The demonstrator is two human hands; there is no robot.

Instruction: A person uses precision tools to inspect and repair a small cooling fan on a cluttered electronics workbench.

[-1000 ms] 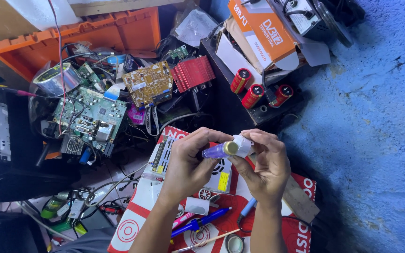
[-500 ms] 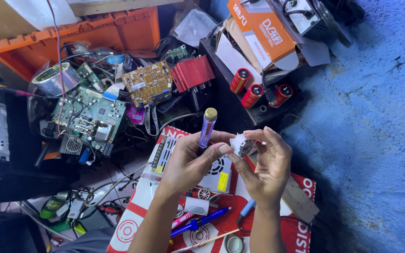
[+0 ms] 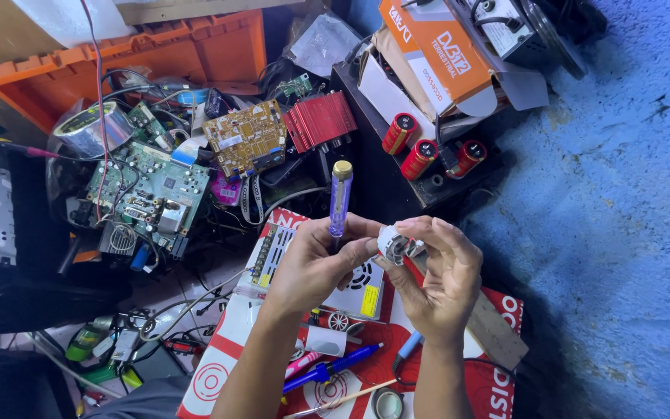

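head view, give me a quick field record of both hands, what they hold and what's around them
left hand: grips purple screwdriver, handle pointing up
right hand: holds small white part
contact: hands meet at the part; screwdriver tip hidden
beneath: red and white board, pens
behind: green circuit board, yellow circuit board, three red capacitors, orange crate

A screwdriver (image 3: 340,200) with a see-through purple handle and a yellowish cap stood nearly upright, cap uppermost, its lower end hidden inside the fist that gripped it. Just to its right sat a small white plastic part (image 3: 398,242) with grey metal showing in its middle, pinched between fingertips at about the same height as the fist. The two were close together, almost touching, held up in the air above the red-and-white box; whether the screwdriver's tip met the part could not be seen.
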